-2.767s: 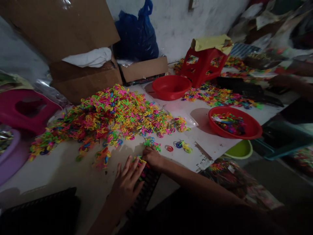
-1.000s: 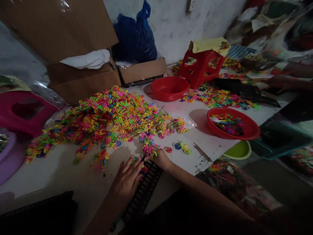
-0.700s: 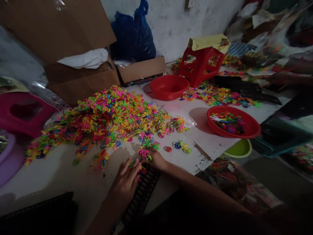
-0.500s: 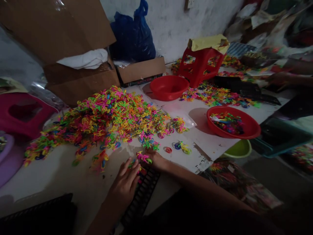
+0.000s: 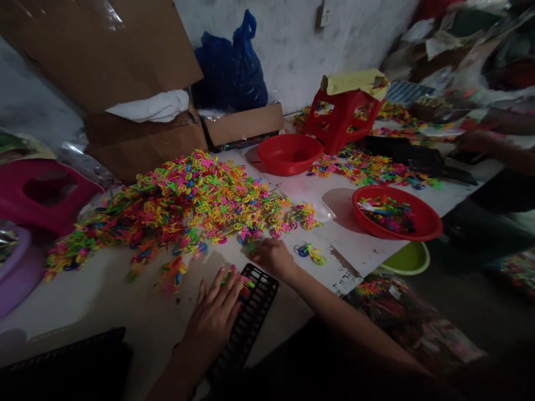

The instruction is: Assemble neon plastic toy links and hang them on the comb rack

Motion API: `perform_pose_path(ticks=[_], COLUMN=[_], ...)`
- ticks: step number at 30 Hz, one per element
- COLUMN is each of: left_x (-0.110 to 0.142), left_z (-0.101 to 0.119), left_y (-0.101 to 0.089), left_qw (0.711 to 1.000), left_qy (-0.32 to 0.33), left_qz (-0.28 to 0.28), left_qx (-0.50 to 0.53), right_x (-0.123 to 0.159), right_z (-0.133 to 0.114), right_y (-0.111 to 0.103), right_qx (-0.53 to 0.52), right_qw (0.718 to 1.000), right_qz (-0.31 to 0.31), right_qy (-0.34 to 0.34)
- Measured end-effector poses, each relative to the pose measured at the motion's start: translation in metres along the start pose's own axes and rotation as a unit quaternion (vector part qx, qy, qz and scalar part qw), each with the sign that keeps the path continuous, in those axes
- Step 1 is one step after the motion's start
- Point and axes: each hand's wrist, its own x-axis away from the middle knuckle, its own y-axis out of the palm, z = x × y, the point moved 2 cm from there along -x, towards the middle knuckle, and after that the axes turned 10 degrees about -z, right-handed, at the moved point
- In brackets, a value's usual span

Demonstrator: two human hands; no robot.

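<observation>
My left hand (image 5: 215, 312) lies with fingers stretched out over the near left side of a black slotted tray (image 5: 254, 303). Under its fingertips are a few small bright plastic pieces (image 5: 247, 282), pink, green and yellow, partly hidden. Beyond the tray's far end, my right hand (image 5: 276, 259) reaches with curled fingers to the edge of a large heap of small bicycle-shaped plastic toys (image 5: 209, 195). Whatever its fingertips hold is hidden from view. To the right of that hand lies a loose yellow and blue toy bicycle (image 5: 310, 253).
Red basins (image 5: 288, 153) (image 5: 422, 217) stand behind and to the right, one holding toys. A red stool (image 5: 340, 122), cardboard boxes (image 5: 142, 139) and a blue bag (image 5: 232, 72) line the wall. Dark trays (image 5: 71, 362) lie front left. Another person's arm (image 5: 497, 147) is at far right.
My right hand has left the tray and moved up and right to the heap's edge. The pink piece seen between the hands now lies lower, by my left fingertips.
</observation>
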Motion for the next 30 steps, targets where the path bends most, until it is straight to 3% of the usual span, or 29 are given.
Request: perform_pose_path(ticks=[2, 6, 9, 11, 13, 15, 18, 25, 30], left_x=[-0.001, -0.001, -0.001, -0.001, -0.001, 0.0, 0.002, 0.002, 0.002], left_z=[0.001, 0.002, 0.002, 0.003, 0.003, 0.004, 0.004, 0.002, 0.003], left_y=[-0.001, -0.002, -0.002, -0.001, -0.001, 0.0, 0.002, 0.003, 0.002], left_qw=[1.0, 1.0, 1.0, 1.0, 1.0, 1.0, 0.999, 0.999, 1.0], left_qy=[-0.008, -0.004, 0.003, 0.007, 0.009, 0.011, 0.016, 0.018, -0.002], left_qz=[-0.001, 0.001, -0.006, -0.002, 0.011, 0.025, 0.032, 0.023, -0.008], left_qx=[-0.007, -0.024, -0.021, -0.015, -0.012, -0.011, -0.007, -0.021, -0.026], right_x=[-0.003, -0.01, -0.008, -0.005, -0.001, 0.003, 0.004, -0.007, -0.007], right_z=[0.013, 0.023, 0.019, 0.012, 0.002, -0.006, -0.01, -0.012, -0.019], right_y=[-0.015, -0.032, -0.028, -0.014, 0.003, 0.019, 0.03, 0.027, 0.03], right_qx=[0.024, 0.022, -0.052, -0.185, -0.307, -0.351, -0.309, -0.136, -0.029], right_qw=[0.995, 0.993, 0.989, 0.978, 0.95, 0.931, 0.939, 0.961, 0.978], right_qz=[0.014, 0.024, 0.063, 0.066, 0.038, 0.004, -0.014, -0.043, -0.048], right_qy=[0.096, 0.117, 0.124, 0.072, -0.026, -0.105, -0.152, -0.238, -0.2])
